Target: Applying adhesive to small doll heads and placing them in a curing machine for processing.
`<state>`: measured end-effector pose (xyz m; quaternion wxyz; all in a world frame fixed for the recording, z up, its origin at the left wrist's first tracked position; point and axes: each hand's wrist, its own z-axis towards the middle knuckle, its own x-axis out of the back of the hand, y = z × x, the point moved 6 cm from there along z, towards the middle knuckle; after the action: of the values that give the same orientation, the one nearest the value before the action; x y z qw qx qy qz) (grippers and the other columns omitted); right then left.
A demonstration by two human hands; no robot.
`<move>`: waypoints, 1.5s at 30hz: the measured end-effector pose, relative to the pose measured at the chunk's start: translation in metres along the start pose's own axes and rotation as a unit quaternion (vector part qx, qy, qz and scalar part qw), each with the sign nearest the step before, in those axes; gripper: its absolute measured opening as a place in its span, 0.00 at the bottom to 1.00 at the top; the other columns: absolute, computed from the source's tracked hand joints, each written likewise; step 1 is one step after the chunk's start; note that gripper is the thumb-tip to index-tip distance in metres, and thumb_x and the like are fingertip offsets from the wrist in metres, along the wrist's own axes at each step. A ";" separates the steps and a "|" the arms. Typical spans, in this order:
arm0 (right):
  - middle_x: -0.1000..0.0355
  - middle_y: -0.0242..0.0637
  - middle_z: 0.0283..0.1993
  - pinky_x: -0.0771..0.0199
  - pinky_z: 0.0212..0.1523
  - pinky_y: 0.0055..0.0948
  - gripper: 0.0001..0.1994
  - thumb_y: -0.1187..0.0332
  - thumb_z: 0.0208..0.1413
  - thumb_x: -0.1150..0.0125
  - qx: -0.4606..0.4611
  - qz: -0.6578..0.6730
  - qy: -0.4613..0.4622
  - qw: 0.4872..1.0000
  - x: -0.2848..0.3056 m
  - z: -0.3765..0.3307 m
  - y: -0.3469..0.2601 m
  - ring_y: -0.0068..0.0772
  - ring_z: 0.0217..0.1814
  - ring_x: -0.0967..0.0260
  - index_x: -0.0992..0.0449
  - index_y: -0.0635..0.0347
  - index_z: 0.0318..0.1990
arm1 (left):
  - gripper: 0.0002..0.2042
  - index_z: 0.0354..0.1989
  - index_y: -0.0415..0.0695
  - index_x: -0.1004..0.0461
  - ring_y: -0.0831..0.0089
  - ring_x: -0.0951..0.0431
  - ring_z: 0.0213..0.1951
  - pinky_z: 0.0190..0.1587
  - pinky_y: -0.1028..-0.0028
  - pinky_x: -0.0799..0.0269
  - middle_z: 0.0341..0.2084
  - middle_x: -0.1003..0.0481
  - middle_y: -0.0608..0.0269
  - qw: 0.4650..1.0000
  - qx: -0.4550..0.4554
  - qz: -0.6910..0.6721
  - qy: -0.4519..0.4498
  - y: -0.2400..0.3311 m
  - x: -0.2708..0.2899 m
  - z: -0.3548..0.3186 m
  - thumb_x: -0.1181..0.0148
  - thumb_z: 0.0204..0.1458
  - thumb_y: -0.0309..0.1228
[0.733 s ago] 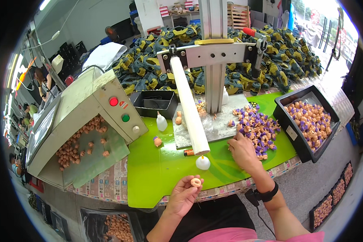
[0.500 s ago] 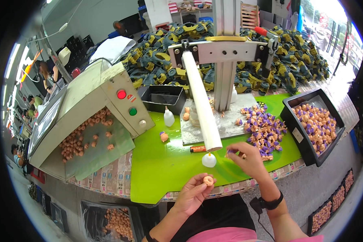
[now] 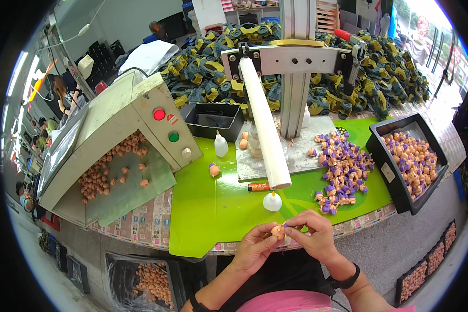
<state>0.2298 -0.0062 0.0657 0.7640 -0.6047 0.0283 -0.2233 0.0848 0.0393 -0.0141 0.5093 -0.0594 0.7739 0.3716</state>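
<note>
Close to my body, just past the mat's near edge, both hands meet at a small peach plastic doll head (image 3: 278,232). My left hand (image 3: 251,251) pinches the head between thumb and fingers. My right hand (image 3: 315,236) is closed on a small peach-and-purple doll part (image 3: 286,226), which touches the head; the fingers hide most of it. A squat white dropper bottle (image 3: 272,202) stands on the green mat (image 3: 192,223) just beyond my hands. To its right lies a loose pile of peach-and-purple doll parts (image 3: 343,171).
A press with a white lever bar (image 3: 265,130) rises over the mat. At left, a machine (image 3: 135,112) holds peach heads. A black tray (image 3: 387,174) of finished-looking heads sits right. Another bottle (image 3: 221,145), an orange tube (image 3: 258,186) and yellow-grey toy vehicles (image 3: 208,67) lie beyond.
My right hand has come down and left from the pile's edge with a doll part. It now meets the head in my left hand, which has shifted slightly right.
</note>
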 end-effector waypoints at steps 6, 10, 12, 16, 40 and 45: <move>0.25 0.36 0.34 0.32 0.30 0.20 0.08 0.80 0.45 0.31 -0.027 0.111 -0.007 0.993 -0.002 -0.002 0.015 0.22 0.33 0.29 0.20 0.64 0.34 | 0.14 0.48 0.42 0.25 0.72 0.23 0.46 0.52 0.73 0.24 0.43 0.24 0.60 1.000 -0.015 -0.019 -0.017 -0.003 0.000 0.003 0.40 0.53 0.19; 0.25 0.35 0.32 0.31 0.29 0.22 0.06 0.78 0.47 0.32 0.003 0.053 -0.019 0.998 0.001 0.005 0.004 0.23 0.33 0.28 0.19 0.63 0.34 | 0.13 0.48 0.42 0.25 0.72 0.23 0.46 0.52 0.74 0.24 0.43 0.24 0.59 0.999 -0.014 -0.026 -0.013 0.000 0.000 0.001 0.41 0.54 0.20; 0.24 0.39 0.29 0.29 0.30 0.28 0.05 0.75 0.50 0.34 0.068 -0.052 -0.073 0.994 -0.001 0.020 -0.014 0.31 0.29 0.28 0.19 0.60 0.35 | 0.13 0.49 0.43 0.26 0.72 0.22 0.45 0.51 0.74 0.23 0.43 0.24 0.61 1.000 -0.008 -0.012 0.009 0.005 -0.001 0.000 0.41 0.54 0.21; 0.24 0.41 0.32 0.32 0.32 0.34 0.08 0.74 0.50 0.36 0.218 -0.183 -0.027 0.958 0.009 0.069 -0.055 0.37 0.30 0.30 0.19 0.60 0.39 | 0.13 0.50 0.43 0.28 0.71 0.22 0.44 0.49 0.75 0.22 0.43 0.24 0.63 0.999 -0.002 0.018 0.049 0.018 -0.003 -0.002 0.41 0.56 0.26; 0.27 0.44 0.40 0.34 0.50 0.45 0.07 0.68 0.50 0.40 0.231 -0.290 -0.067 0.926 -0.022 0.170 -0.014 0.51 0.47 0.33 0.22 0.60 0.34 | 0.08 0.44 0.44 0.30 0.67 0.22 0.45 0.47 0.73 0.22 0.40 0.24 0.61 0.992 -0.067 0.020 0.107 0.081 0.038 -0.035 0.44 0.57 0.22; 0.30 0.45 0.40 0.35 0.54 0.39 0.14 0.73 0.49 0.42 0.271 -0.285 -0.080 0.916 -0.056 0.185 0.050 0.47 0.51 0.35 0.20 0.51 0.44 | 0.08 0.45 0.43 0.30 0.67 0.22 0.44 0.47 0.73 0.22 0.40 0.25 0.60 0.995 -0.051 0.040 0.076 0.081 0.023 -0.019 0.44 0.57 0.23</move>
<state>0.2532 0.1919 0.0552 0.8019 -0.3732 -0.2684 -0.3816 0.0218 0.0922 0.0126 0.4302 -0.0822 0.7919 0.4254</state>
